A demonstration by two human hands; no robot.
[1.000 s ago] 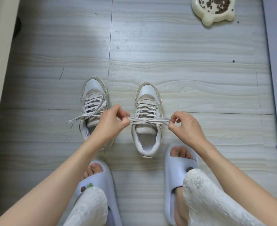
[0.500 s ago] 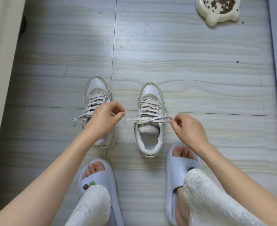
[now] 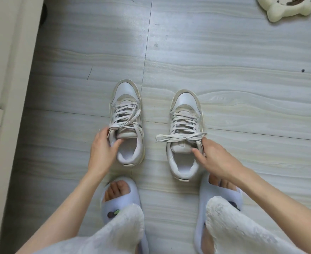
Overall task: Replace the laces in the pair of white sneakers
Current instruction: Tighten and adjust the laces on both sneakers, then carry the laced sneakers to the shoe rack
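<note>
2 laced sneakers (image 3: pixel 126 123) (image 3: pixel 185 136), 1 hand (image 3: pixel 103 149) (image 3: pixel 215 158) gripping ea. collar.

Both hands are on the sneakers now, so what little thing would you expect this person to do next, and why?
Probably lift or steady the sneakers to start unlacing. The left hand grips the collar of the left sneaker, the right hand the right sneaker, thumbs at the openings. Both are laced to the top, with the ends loose.

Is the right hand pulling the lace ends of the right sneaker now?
No, the right hand grips the collar of the right sneaker, and its lace ends lie loose across it.
</note>
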